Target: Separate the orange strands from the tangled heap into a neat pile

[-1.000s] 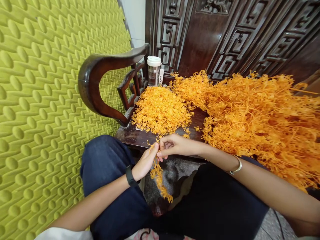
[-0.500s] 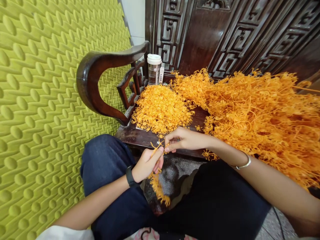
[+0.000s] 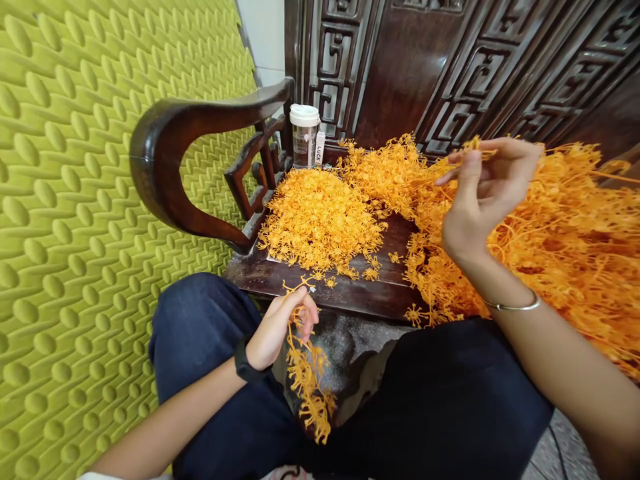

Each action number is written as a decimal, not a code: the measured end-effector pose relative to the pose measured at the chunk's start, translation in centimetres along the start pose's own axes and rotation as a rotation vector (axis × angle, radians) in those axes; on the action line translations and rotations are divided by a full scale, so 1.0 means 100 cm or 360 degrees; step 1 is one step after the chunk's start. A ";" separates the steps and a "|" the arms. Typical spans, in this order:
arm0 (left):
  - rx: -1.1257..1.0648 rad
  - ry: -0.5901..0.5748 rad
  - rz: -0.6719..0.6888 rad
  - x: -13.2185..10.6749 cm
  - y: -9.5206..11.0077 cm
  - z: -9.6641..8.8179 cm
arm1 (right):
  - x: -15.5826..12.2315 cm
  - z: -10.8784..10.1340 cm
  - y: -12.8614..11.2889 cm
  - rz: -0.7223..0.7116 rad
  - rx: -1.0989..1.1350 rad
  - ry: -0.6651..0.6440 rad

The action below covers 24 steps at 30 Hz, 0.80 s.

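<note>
My left hand (image 3: 287, 320) pinches a strand of small orange plastic flowers (image 3: 310, 393), which dangles below the fingers over the gap between my knees. A thin forked stem end pokes out above the thumb. Raised at the right, my right hand (image 3: 490, 193) has its thumb and index finger pressed together on a small orange plastic piece (image 3: 471, 143), mostly hidden by the fingertips. Behind my left hand, a heap of loose orange plastic flowers (image 3: 323, 223) covers part of the dark wooden seat (image 3: 320, 287).
A large tangled pile of orange plastic flower strands (image 3: 565, 267) fills the right side. At the back stands a clear cup with a white lid (image 3: 304, 133). The curved wooden armrest (image 3: 155, 153) rises at the left, before a textured yellow-green surface (image 3: 65, 233).
My right hand has moved up and right, away from my left hand, pinching a small orange piece. My left hand has shifted slightly left, and more of the dangling strand shows.
</note>
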<state>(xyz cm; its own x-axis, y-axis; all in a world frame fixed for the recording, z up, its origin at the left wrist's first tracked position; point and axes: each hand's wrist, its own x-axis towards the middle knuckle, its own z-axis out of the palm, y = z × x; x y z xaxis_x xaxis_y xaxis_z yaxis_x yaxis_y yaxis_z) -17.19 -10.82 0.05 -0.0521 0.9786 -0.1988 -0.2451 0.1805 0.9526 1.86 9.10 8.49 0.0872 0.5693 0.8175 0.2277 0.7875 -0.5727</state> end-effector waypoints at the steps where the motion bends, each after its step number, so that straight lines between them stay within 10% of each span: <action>1: -0.0036 -0.0021 -0.0026 0.001 0.000 0.001 | -0.003 0.003 -0.002 -0.0101 -0.0018 0.0067; 10: -0.0436 -0.0216 -0.0133 0.005 -0.004 -0.003 | -0.018 0.010 -0.004 -0.0003 -0.0584 -0.1638; 17: -0.0824 -0.0290 -0.0117 0.006 0.000 -0.002 | -0.056 0.018 -0.056 -0.0016 -0.0056 -0.2240; 24: -0.0945 -0.0227 -0.0064 0.003 0.002 -0.004 | -0.089 0.021 -0.077 -0.0148 -0.0311 -0.2513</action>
<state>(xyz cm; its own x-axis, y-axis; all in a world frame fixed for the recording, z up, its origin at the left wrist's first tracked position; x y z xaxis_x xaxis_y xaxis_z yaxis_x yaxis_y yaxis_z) -17.63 -10.55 0.07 0.0883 0.9831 -0.1601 -0.7441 0.1720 0.6456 -2.69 -1.51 5.54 -0.9533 0.2831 -0.1050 0.3009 0.8616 -0.4088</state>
